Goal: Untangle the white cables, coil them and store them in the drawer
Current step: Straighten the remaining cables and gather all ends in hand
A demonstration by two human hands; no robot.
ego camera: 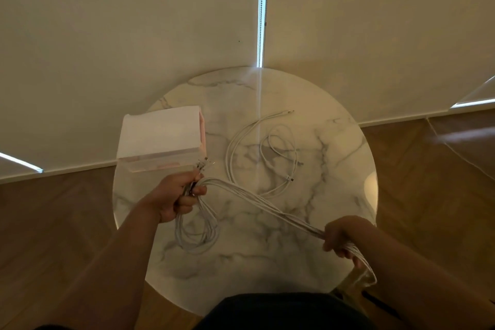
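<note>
**Bundle stretched between both fists, one cable loose on the table**

Your left hand (179,197) is closed around the gathered ends of the white cable bundle (257,199). A cluster of plug tips (205,163) pokes out above the fist, just beside the front corner of the drawer unit (160,139). Holding the ends together there likely gives you a fixed anchor, so the strands line up side by side.

Your right hand (345,236) is closed on the same bundle further along, near the table's edge on your right. The strands run taut and roughly parallel between the two fists, raised off the marble table (334,169). This looks like straightening before coiling.

Below your left fist, slack hangs in several loose loops (195,233) over the tabletop. Past your right hand, a short loop (367,273) trails off beyond the rim.

One separate white cable (267,147) lies on the marble behind the bundle, in open curves, both connectors showing. It seems free of the rest, though where its near curve passes the bundle I cannot tell if they touch.

The drawer unit stands at the table's left rear, a white block with a pinkish translucent front. Whether a drawer is open is unclear from this angle. Nothing appears stored yet, so judge the task as mid-way: mostly untangled, not yet coiled.
</note>
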